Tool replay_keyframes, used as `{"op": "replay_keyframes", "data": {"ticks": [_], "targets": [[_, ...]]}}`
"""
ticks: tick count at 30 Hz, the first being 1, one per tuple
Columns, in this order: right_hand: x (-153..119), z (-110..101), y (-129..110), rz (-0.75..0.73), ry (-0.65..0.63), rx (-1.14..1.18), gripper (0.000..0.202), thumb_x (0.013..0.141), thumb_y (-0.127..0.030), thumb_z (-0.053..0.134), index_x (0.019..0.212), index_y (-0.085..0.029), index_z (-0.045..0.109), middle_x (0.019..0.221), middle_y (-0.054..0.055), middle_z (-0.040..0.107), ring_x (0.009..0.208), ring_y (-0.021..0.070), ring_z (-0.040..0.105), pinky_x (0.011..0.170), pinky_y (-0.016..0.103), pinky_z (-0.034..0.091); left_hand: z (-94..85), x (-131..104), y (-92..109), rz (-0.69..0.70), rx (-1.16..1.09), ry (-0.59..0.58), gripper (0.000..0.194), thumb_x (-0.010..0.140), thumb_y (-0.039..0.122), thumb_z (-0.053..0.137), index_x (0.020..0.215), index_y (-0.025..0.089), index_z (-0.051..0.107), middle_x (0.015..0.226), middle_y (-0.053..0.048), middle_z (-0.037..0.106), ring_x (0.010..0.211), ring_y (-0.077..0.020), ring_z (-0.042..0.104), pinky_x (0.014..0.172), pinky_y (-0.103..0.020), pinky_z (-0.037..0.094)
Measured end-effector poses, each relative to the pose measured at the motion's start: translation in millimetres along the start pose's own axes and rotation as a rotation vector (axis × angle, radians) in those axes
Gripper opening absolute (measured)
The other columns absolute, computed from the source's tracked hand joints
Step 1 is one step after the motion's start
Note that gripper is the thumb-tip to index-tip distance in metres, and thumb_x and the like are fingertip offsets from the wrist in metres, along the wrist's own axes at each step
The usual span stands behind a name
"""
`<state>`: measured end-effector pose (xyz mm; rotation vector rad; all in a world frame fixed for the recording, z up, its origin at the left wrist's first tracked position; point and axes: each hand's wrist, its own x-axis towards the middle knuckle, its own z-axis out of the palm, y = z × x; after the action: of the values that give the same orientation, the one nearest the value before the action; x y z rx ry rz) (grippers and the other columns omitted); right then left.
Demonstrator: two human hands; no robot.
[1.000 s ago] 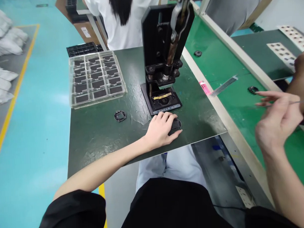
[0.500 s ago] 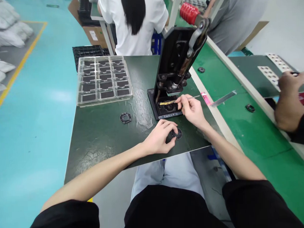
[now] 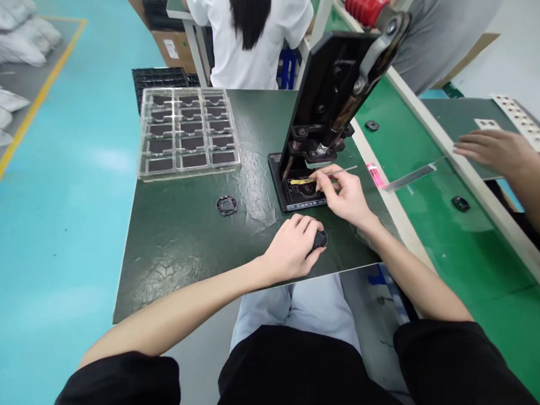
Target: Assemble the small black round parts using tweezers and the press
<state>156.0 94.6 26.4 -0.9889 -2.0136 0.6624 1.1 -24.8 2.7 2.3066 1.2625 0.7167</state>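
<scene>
My left hand (image 3: 296, 246) is closed around the near side of a round black plastic part (image 3: 320, 241) at the table's front edge, its fingertips pressed to the rim. In my right hand (image 3: 343, 191), thumb and fingers pinch a thin, stick-like tool (image 3: 349, 169) with a yellow end (image 3: 299, 181). That yellow end lies over the base of a black hand press (image 3: 303, 207), beneath its raised ram. Whether the tool is tweezers or a brush I cannot tell. To the left, another round black part (image 3: 226, 205) lies on the dark green table (image 3: 186, 229).
A clear compartment tray (image 3: 188, 134) with dark pieces stands at the back left. The press lever has a red grip (image 3: 366, 5). Beyond the white rail, a green belt (image 3: 409, 138) carries black parts (image 3: 460, 203). A co-worker's hand (image 3: 494, 150) reaches in from the right.
My left fingers have moved farther over the round black part and closed on its rim. The right hand keeps its pinch over the press base. The co-worker's hand has moved left and flattened.
</scene>
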Motion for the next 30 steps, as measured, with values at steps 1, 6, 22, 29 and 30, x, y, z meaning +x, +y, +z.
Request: {"op": "replay_keyframes", "data": {"ticks": [1,6,22,29,30], "targets": [[0.5,0.3,0.7,-0.009,-0.009,-0.026,0.047,0.101,-0.06,0.051,0.088,-0.019,0.07,0.086,0.006,0.073,0.055,0.0105,0.053,0.047,0.027,0.038,-2.1,-0.9,-2.8,0.029,-0.055,-0.003,0.024,0.095,0.027,0.062,0.116,0.017,0.054,0.12,-0.012,0.067,0.113,-0.0289,0.057,0.1,-0.045,0.053],[2.9,3.0,4.3,-0.056,0.001,-0.116,0.032,0.1,-0.045,0.057,0.09,-0.019,0.073,0.091,0.008,0.076,0.061,0.013,0.059,0.062,0.031,0.052,-8.7,-4.1,-9.9,0.123,-0.183,0.025,0.039,0.085,0.011,0.056,0.123,0.017,0.049,0.127,-0.013,0.063,0.121,-0.0278,0.055,0.111,-0.046,0.05],[-78.3,-16.5,-8.3,0.105,-0.058,0.019,0.021,0.1,-0.038,0.06,0.088,-0.021,0.063,0.074,0.001,0.066,0.061,0.0127,0.063,0.054,0.024,0.049,3.3,-4.5,-11.2,0.008,-0.031,0.157,0.043,0.09,0.034,0.074,0.119,0.02,0.045,0.112,-0.009,0.067,0.105,-0.0271,0.063,0.092,-0.042,0.059],[-86.7,-11.6,-4.8,-0.066,-0.042,-0.078,0.011,0.098,-0.023,0.059,0.087,-0.021,0.06,0.074,0.001,0.065,0.062,0.0131,0.062,0.056,0.026,0.049,1.5,-1.6,-9.4,-0.003,-0.067,0.142,0.042,0.088,0.03,0.076,0.116,0.019,0.046,0.109,-0.008,0.067,0.101,-0.0254,0.062,0.09,-0.041,0.057],[-86.2,-12.2,-4.6,-0.083,-0.044,-0.094,0.011,0.098,-0.021,0.059,0.087,-0.021,0.06,0.074,0.001,0.065,0.062,0.013,0.061,0.055,0.026,0.048,1.4,-1.3,-9.4,-0.004,-0.066,0.14,0.041,0.088,0.03,0.075,0.115,0.02,0.046,0.109,-0.008,0.067,0.101,-0.0253,0.062,0.089,-0.041,0.057]]}}
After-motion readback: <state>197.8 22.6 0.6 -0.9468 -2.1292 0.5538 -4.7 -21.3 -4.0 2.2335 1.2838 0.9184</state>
